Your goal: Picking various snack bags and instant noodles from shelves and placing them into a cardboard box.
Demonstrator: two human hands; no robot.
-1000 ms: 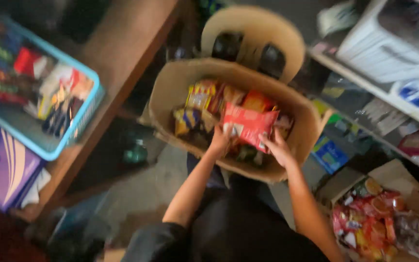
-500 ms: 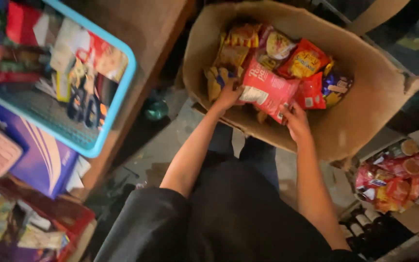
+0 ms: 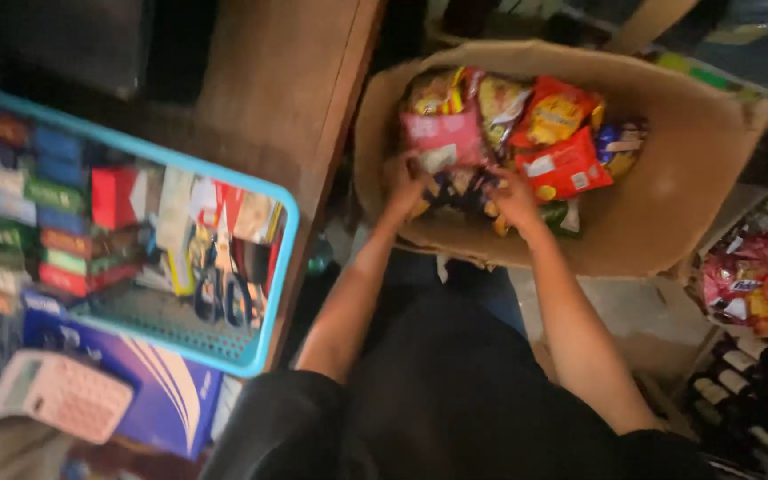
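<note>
Both your left hand [image 3: 406,188] and right hand [image 3: 513,194] are curled into the snack packets [image 3: 526,133] heaped in the brown cardboard box [image 3: 668,213] far of your knees, grip unclear, so a hasty tug could spill the slippery pink packet [image 3: 444,138].

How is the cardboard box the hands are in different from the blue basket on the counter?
The cardboard box is brown with solid walls and holds puffy snack bags; the blue basket is mesh plastic and holds small flat packs and scissors. Both the left hand and right hand are in the box; none touches the basket. Both are open-topped and well filled.
</note>
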